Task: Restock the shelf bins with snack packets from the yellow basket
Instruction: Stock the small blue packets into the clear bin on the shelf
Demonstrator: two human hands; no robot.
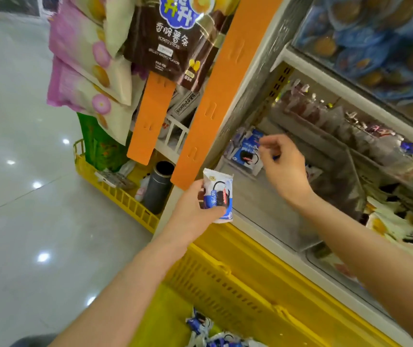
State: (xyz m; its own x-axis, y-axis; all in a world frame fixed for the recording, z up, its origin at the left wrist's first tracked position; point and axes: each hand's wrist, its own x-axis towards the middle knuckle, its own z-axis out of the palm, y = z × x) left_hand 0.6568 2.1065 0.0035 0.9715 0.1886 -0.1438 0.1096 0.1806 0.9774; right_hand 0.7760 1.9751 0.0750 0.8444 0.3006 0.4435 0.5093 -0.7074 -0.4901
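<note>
My left hand (195, 209) grips a white and blue snack packet (219, 194), upright, in front of the shelf's lower edge. My right hand (281, 166) hovers over the clear shelf bin (270, 216) with fingers loosely curled and holds nothing I can see. Just beyond its fingertips, several matching packets (246, 151) stand at the back left of that bin. The yellow basket (238, 279) lies below the shelf, with more of the same packets (213, 331) at its bottom.
Orange hanging strips (208, 106) carry large snack bags (165, 38) to the left of the shelf. A second yellow basket (115, 189) on the floor holds a dark cylinder (159, 186). Neighbouring bins (350, 136) to the right hold other packets. Glossy floor spreads left.
</note>
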